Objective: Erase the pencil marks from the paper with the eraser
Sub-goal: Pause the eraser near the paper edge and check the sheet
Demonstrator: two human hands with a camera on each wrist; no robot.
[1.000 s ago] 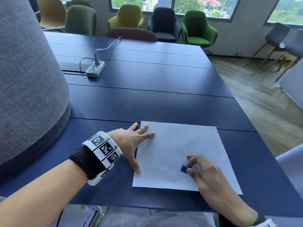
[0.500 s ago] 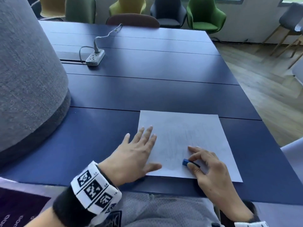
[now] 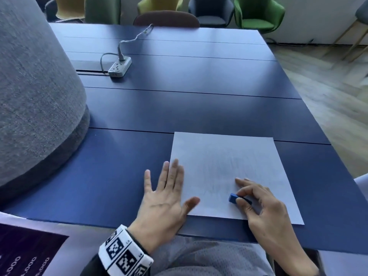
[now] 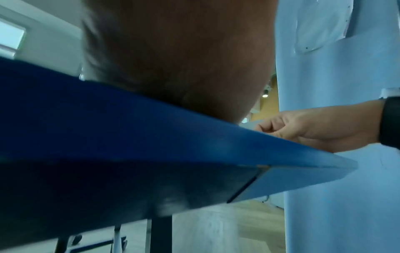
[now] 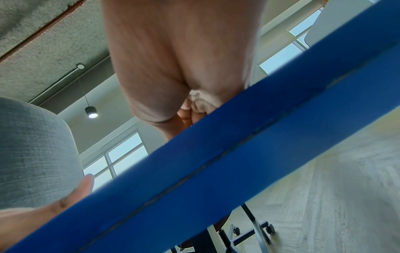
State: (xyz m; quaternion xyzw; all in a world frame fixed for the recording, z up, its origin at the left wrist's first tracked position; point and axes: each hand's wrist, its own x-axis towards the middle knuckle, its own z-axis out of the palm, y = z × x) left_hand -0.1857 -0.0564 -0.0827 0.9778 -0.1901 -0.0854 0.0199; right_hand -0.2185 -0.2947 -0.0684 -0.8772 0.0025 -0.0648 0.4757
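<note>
Your right hand (image 3: 264, 208) pinches the blue eraser (image 3: 232, 198) on faintly smudged paper (image 3: 225, 156), lower right; your left hand (image 3: 165, 198) lies flat, fingers spread, on its edge.

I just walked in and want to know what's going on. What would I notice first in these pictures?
The white paper on the near edge of the big blue table stands out most. The right hand pinches a small blue eraser on it, while the left hand lies flat at the paper's left edge. A huge grey rounded shape fills the left side.
</note>
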